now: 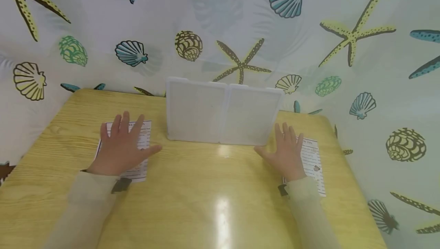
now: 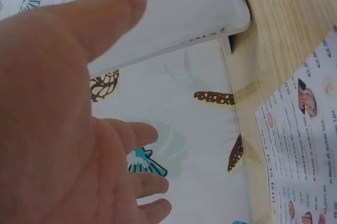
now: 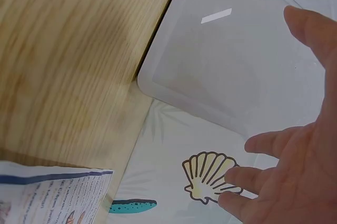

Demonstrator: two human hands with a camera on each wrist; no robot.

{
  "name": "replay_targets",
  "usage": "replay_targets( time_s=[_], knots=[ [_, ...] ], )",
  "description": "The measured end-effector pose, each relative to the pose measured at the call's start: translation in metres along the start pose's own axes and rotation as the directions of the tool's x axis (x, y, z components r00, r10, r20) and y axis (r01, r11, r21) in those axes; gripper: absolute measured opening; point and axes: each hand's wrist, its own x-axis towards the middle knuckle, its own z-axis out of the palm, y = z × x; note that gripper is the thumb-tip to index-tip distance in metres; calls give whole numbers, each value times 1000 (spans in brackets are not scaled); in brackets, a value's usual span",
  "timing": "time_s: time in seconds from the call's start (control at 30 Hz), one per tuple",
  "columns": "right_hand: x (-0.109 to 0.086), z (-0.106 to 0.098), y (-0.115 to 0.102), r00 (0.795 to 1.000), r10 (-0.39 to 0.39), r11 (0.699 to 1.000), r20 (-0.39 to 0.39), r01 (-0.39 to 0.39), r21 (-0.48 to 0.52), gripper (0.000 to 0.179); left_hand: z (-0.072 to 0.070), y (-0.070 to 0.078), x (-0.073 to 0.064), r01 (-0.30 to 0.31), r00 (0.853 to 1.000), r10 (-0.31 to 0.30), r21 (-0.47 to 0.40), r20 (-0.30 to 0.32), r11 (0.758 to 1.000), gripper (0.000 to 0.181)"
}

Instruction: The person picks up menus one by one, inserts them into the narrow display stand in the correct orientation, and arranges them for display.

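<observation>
A whitish two-panel board point(image 1: 196, 111) with a pale rim and a seam down its middle stands at the back of the table, between the hands. My left hand point(image 1: 120, 146) is spread, fingers forward and thumb toward the board, over a printed menu sheet point(image 1: 140, 170) that it partly covers. Over another menu sheet point(image 1: 313, 165) on the right is my right hand point(image 1: 287, 155), its fingers extended and its thumb near the board's lower right corner. Both wrist views show palms holding nothing, with the board point(image 2: 174, 19) point(image 3: 226, 50) beyond the thumbs.
The wooden table point(image 1: 192, 191) has rounded far corners. Behind it and along the right side hangs a white cloth point(image 1: 165, 16) printed with shells and starfish. A dark band point(image 1: 121, 185) shows at the left wrist, another point(image 1: 282, 190) at the right.
</observation>
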Motion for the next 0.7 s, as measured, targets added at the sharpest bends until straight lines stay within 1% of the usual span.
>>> replay_targets(
  time_s=[0.1, 0.33, 0.5, 0.6, 0.7],
  knots=[
    [-1, 0, -1, 1000, -2, 1000, 8, 2, 3, 111, 0, -2, 0, 11, 1000, -11, 5, 3, 1000, 109],
    [-1, 0, -3, 1000, -20, 1000, 5, 20, 11, 108, 0, -8, 1, 34, 999, -35, 13, 42, 999, 109],
    [-1, 2, -2, 999, -39, 999, -13, 39, 18, 103, -3, -9, -1, 44, 997, -44, 6, 57, 999, 102],
    [0, 3, -2, 999, -46, 998, -20, 47, 42, 99, -5, -10, -3, 68, 996, -68, 2, 62, 998, 98],
    [0, 4, -4, 999, -34, 996, -4, 34, 78, 97, -7, -11, -4, 99, 993, -98, -3, 62, 995, 94]
  ],
)
